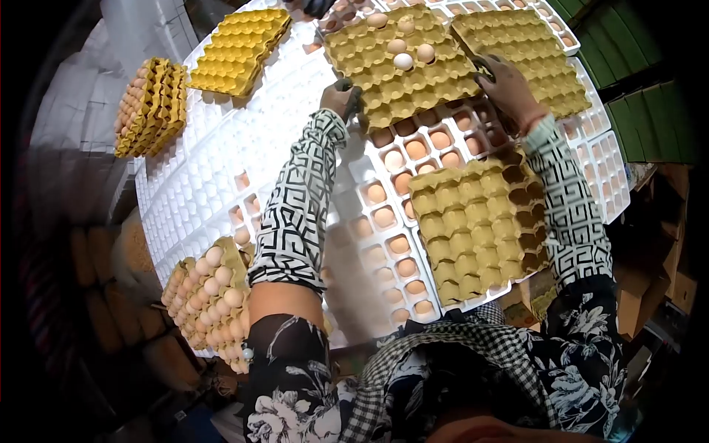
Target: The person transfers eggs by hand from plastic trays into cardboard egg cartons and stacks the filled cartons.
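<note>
Left hand: pinching carton, left edge
Right hand: pinching right edge, fingertips partly hidden
Eggs aboard: five, probably

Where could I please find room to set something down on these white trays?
The largest free patch is the egg-free white cells, bordered by the stacked cartons, the single yellow carton and the left sleeve. It is crowded around the right hand, among olive cartons and eggs.

We're rocking black-and-white maze-print sleeve covers, a black top with pale flowers, some checked trim, and dark coverings on our fingers.
</note>
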Demonstrator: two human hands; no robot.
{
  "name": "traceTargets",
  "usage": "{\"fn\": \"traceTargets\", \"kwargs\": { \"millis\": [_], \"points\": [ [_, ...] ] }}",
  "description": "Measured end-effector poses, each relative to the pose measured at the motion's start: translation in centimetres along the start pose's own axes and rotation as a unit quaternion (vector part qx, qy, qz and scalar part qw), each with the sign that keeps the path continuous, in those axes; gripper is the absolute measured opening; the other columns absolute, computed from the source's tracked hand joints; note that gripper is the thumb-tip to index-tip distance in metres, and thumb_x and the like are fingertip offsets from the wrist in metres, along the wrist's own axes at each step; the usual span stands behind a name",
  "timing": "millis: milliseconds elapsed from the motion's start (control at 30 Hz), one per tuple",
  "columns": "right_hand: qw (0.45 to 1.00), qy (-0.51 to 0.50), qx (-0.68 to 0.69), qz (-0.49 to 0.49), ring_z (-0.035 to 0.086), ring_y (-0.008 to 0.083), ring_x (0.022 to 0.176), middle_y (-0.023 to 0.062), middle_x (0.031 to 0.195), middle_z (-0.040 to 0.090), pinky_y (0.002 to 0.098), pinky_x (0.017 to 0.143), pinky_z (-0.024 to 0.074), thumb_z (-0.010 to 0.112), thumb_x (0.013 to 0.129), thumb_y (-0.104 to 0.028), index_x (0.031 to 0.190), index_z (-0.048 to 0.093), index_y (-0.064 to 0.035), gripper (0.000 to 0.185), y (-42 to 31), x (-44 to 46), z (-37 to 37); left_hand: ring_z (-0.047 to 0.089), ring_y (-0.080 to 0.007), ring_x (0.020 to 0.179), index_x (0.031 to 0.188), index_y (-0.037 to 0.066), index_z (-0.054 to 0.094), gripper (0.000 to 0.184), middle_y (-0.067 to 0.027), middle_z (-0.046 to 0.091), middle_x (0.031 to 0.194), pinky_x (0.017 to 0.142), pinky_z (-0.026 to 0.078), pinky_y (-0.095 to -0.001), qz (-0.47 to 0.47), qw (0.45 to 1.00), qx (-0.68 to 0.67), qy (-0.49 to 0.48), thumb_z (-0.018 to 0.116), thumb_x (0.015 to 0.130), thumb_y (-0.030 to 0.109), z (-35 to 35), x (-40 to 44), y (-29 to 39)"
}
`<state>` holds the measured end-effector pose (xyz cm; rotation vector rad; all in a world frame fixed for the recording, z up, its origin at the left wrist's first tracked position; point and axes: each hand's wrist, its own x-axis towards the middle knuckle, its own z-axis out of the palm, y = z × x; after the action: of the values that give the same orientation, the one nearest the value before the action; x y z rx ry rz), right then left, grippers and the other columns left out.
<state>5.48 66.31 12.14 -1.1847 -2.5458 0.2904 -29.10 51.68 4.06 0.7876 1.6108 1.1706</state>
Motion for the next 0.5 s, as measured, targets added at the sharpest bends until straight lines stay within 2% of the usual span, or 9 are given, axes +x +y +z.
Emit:
{"fn": "traceTargets", "kwargs": {
  "millis": [67,100,133,200,267,333,433,467,500],
  "points": [
    [0.988,0.084,-0.123,-0.038,0.052,0.0351,0.121,0.0156,0.127,0.057,0.0434,0.104,0.0407,0.067,0.086,-0.03,0.131,0.057,-0.0127,0.049,-0.3,-2.4,-1.2,0.065,-0.0169,0.07,0.121,-0.004,0.054,0.035,-0.0102,0.065,0.087,0.061,0.052,-0.0266,0.013,0.981,-0.195,0.004,0.064,0.09,0.008,0.1,-2.2,-0.5],
    [0.99,0.082,-0.11,-0.027,0.051,0.0346,0.122,0.0154,0.129,0.056,0.0434,0.105,0.0397,0.068,0.086,-0.028,0.131,0.057,-0.0127,0.05,0.5,-3.3,-1.0,0.065,-0.018,0.077,0.127,-0.005,0.052,0.041,-0.0106,0.066,0.094,0.066,0.053,-0.0281,0.027,0.967,-0.253,0.015,0.063,0.09,0.008,0.2,-2.8,-1.3],
    [0.992,0.078,-0.097,-0.016,0.05,0.034,0.124,0.0152,0.13,0.054,0.0433,0.106,0.0387,0.069,0.085,-0.027,0.131,0.057,-0.0127,0.051,1.9,-4.1,-0.7,0.065,-0.0193,0.078,0.124,-0.004,0.054,0.038,-0.0105,0.065,0.096,0.069,0.054,-0.0295,0.03,0.947,-0.301,0.106,0.063,0.09,0.01,1.8,-4.9,-0.5],
    [0.994,0.097,-0.054,-0.022,0.05,0.0341,0.124,0.0159,0.13,0.054,0.043,0.105,0.0389,0.07,0.084,-0.026,0.132,0.056,-0.0116,0.052,3.4,-6.0,-1.4,0.065,-0.02,0.081,0.122,-0.003,0.057,0.034,-0.0104,0.065,0.1,0.072,0.056,-0.0306,0.073,0.912,-0.338,0.22,0.062,0.092,0.013,3.7,-8.2,-0.6],
    [0.995,0.096,0.007,-0.04,0.053,0.0358,0.119,0.0173,0.126,0.057,0.0428,0.102,0.0417,0.07,0.084,-0.026,0.132,0.055,-0.0096,0.053,3.6,-10.0,-2.7,0.066,-0.0195,0.082,0.118,0.0,0.061,0.03,-0.0089,0.066,0.098,0.073,0.056,-0.0305,0.068,0.9,-0.304,0.304,0.063,0.092,0.015,5.7,-11.9,-1.6],
    [0.998,0.037,0.042,-0.012,0.056,0.0377,0.114,0.0186,0.121,0.059,0.0431,0.098,0.0445,0.07,0.084,-0.026,0.133,0.055,-0.0083,0.054,3.5,-14.6,-3.9,0.058,-0.0142,0.071,0.113,-0.005,0.063,0.029,-0.0099,0.066,0.092,0.062,0.05,-0.0286,0.023,0.926,-0.258,0.274,0.063,0.091,0.015,8.2,-16.9,-2.0],
    [0.992,-0.064,0.045,0.095,0.058,0.0396,0.109,0.0208,0.117,0.062,0.0446,0.093,0.0473,0.07,0.085,-0.027,0.136,0.052,-0.008,0.058,4.6,-22.1,-6.0,0.063,-0.0233,0.086,0.121,-0.005,0.06,0.04,-0.0131,0.067,0.101,0.078,0.05,-0.0325,-0.012,0.988,0.002,0.152,0.066,0.089,0.02,12.5,-24.0,-5.0],
    [0.988,-0.07,0.04,0.135,0.059,0.0398,0.107,0.0215,0.116,0.062,0.0455,0.091,0.0479,0.07,0.085,-0.027,0.138,0.05,-0.0083,0.061,5.7,-24.3,-6.0,0.064,-0.0266,0.094,0.125,-0.003,0.058,0.044,-0.0147,0.066,0.107,0.084,0.05,-0.0344,-0.023,0.989,0.105,0.098,0.067,0.089,0.021,13.9,-25.8,-4.7],
    [0.976,-0.12,0.072,0.167,0.06,0.0386,0.107,0.0232,0.117,0.062,0.0451,0.09,0.0486,0.07,0.085,-0.029,0.143,0.045,-0.0088,0.067,6.6,-26.4,-5.7,0.061,-0.0318,0.107,0.131,0.002,0.055,0.053,-0.0184,0.06,0.12,0.09,0.049,-0.0394,-0.025,0.977,0.199,0.068,0.07,0.086,0.025,15.3,-27.3,-4.3]
  ]
}}
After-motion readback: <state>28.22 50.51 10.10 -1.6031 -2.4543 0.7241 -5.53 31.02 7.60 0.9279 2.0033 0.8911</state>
